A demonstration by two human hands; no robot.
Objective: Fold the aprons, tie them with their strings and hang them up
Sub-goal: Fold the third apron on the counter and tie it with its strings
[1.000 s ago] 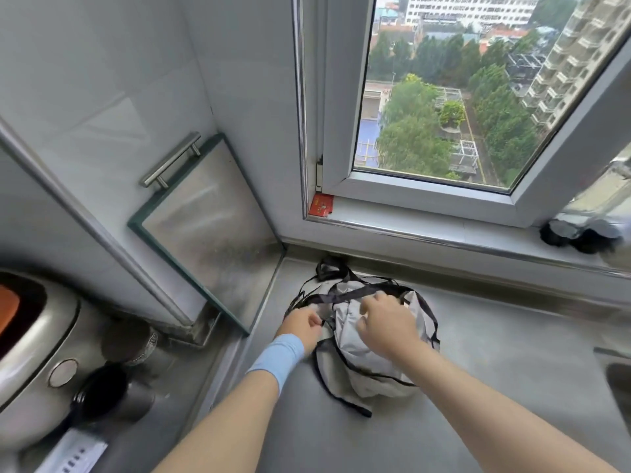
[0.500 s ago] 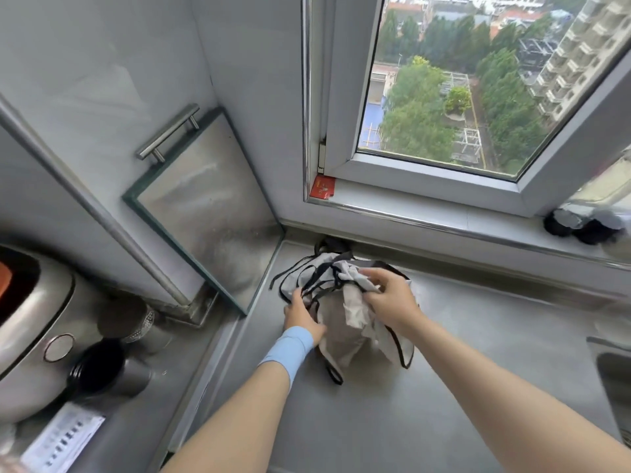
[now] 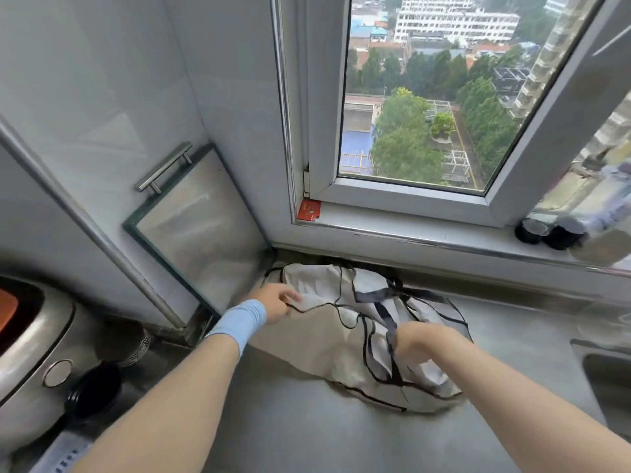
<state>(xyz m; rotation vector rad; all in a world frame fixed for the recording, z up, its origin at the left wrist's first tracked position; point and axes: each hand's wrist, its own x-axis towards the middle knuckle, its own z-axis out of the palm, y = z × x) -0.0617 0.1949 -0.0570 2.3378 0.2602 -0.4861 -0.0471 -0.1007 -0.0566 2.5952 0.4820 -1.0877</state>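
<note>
A: Spreading now — right hand nearest the camera, closed on a bunch of the thin pale-grey apron with dark trim and, as far as I can tell, one of its dark strings.
B: Left?
A: Left hand, pale-blue wristband, further back, fingers pinching the cloth's upper-left edge.
B: Which way does the cloth run?
A: Long axis goes from far left by the window wall down to near right. It lies between the hands on the grey steel counter, one hand at each end. Right hand is nearer the crumpled end.
B: Condition?
A: Half opened, wrinkled, strings tangled across the top — far corner touches the base of the frosted glass panel with a metal handle. Not flat enough to fold yet, I'd say.
B: Hook?
A: None visible.
</note>
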